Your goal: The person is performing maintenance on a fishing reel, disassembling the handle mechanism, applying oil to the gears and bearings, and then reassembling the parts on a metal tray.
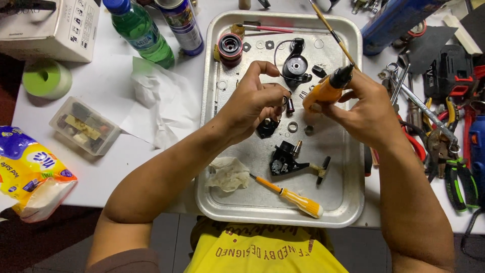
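Observation:
My left hand [255, 98] hovers over a metal tray [348, 202] and pinches a small dark ring-shaped part [285, 100] between its fingertips. My right hand [369, 108] grips an orange tool with a black tip [328, 88], held close to that part. A thin brush [331, 30] slants up from behind the right hand. On the tray lie black mechanical parts [285, 159], a black round housing [295, 65], a red-rimmed spool [230, 48], small washers and an orange-handled screwdriver [295, 197].
A crumpled rag [227, 174] lies in the tray. Left of it are white paper [161, 101], a green bottle [141, 30], a spray can [184, 25], a clear parts box [85, 125], a green tape roll [46, 78] and a tissue pack [30, 172]. Pliers and wrenches [444, 131] crowd the right.

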